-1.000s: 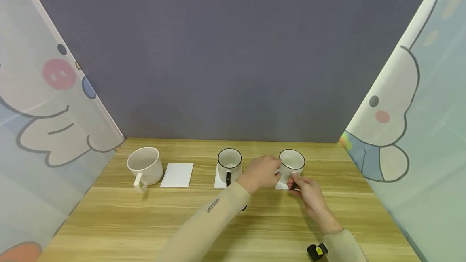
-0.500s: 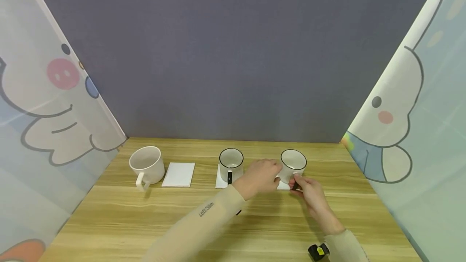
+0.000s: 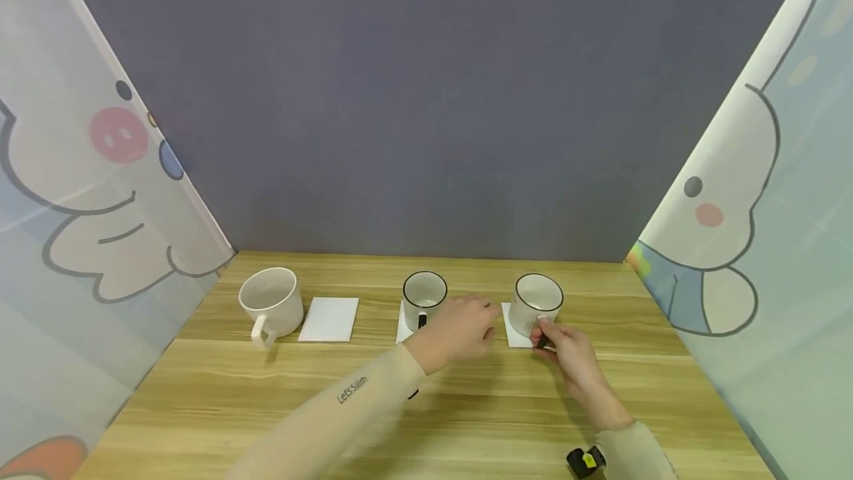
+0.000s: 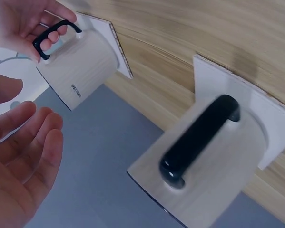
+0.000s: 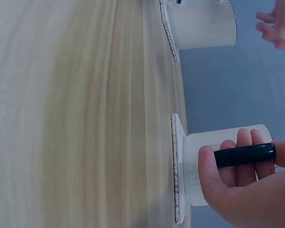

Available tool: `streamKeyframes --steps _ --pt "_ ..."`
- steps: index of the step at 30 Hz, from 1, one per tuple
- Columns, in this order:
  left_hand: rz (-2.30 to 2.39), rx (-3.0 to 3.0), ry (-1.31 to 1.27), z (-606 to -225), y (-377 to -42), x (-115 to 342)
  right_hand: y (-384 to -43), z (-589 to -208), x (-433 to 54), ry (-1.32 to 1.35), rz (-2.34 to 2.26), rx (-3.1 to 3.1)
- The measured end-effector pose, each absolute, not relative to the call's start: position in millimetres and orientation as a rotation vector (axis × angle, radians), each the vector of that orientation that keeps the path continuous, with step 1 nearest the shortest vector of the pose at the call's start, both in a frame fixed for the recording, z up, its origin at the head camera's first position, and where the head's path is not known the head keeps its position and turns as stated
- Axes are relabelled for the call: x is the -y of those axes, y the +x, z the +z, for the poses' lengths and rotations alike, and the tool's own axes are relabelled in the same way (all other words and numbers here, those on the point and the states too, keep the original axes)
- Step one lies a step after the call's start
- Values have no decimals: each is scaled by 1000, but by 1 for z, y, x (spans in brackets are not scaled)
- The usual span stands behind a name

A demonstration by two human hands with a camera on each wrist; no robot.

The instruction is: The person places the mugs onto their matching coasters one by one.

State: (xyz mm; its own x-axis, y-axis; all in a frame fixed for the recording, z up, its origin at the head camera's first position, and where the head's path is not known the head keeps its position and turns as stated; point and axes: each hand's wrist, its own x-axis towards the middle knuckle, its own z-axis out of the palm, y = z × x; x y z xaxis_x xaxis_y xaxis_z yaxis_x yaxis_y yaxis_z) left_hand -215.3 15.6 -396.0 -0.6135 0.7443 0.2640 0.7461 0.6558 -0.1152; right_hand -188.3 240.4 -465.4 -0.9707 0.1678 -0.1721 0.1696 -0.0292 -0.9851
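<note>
A white mug (image 3: 529, 315) with a black rim stands upright on a white square coaster (image 3: 512, 335) at the right. My right hand (image 3: 574, 365) grips its black handle (image 5: 247, 155), the fingers curled through it. My left hand (image 3: 460, 328) is in the air between this mug and a matching middle mug (image 3: 426, 291), holding nothing. Its fingers are loosely bent and apart from both mugs in the left wrist view. The middle mug sits on its own coaster (image 4: 275, 121), with its black handle (image 4: 199, 140) towards me; my left hand and arm partly cover it in the head view.
At the left, a wider all-white mug (image 3: 280, 308) stands on the wooden table (image 3: 346, 421), beside a bare white coaster (image 3: 329, 319). A grey panel (image 3: 426, 110) rises behind the table, with cartoon-printed sheets (image 3: 800, 243) along both sides.
My left hand has drawn away leftwards from the right mug, uncovering more of its coaster. My right hand still holds the handle, and the mugs stay in place.
</note>
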Motion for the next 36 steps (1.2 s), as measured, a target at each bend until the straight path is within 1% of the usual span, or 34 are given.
streamKeyframes --steps 8,17,27,36 --pt "-154 2503 -1137 -396 -207 12 -188 -466 -240 388 -2216 -2165" --pt "-258 2473 -1056 -385 -204 41 -188 -466 -240 387 -2199 -2168" --pt "-395 2443 -987 -381 -205 57 -189 -464 -242 369 -2192 -2187" --pt "-571 2426 -882 -388 -207 73 -188 -465 -242 368 -2195 -2181"
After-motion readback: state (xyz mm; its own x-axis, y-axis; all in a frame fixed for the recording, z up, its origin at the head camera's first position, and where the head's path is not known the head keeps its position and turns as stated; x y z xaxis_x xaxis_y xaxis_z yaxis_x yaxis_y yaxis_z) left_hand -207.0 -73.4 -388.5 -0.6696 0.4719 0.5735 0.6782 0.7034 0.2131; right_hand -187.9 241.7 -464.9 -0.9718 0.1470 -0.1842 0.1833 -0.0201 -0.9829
